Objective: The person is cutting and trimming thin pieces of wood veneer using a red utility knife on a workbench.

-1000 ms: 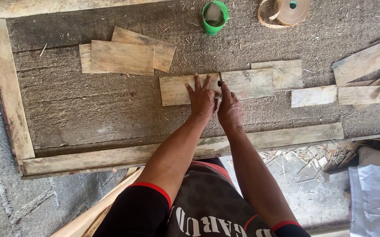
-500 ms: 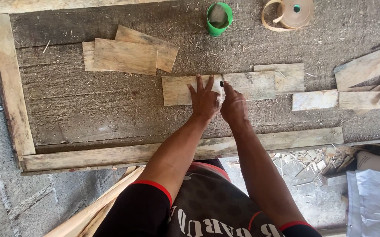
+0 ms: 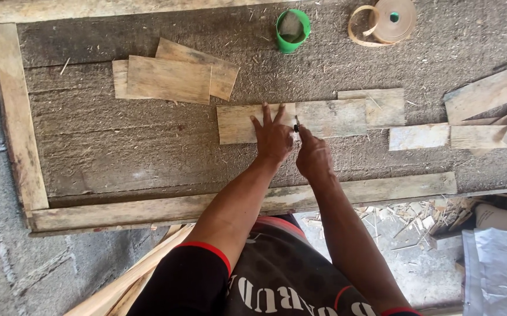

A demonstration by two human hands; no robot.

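Near left edge, stacked boards (image 3: 171, 76): three thin wood pieces overlapping, well apart from the hands.
Middle of workbench (image 3: 89, 152), plank (image 3: 239, 123): long thin piece lying flat, right end overlapping another board (image 3: 382, 105).
Left hand (image 3: 274, 137): released, palm flat, fingers spread, pressing on plank.
Right hand (image 3: 313, 157): pinching a dark marker (image 3: 296, 126), tip on plank just beside left hand.
Far edge: green cup (image 3: 292, 29), tape roll (image 3: 389, 20).

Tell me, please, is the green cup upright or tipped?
Upright: the green cup stands on the bench with its round open mouth facing the camera.
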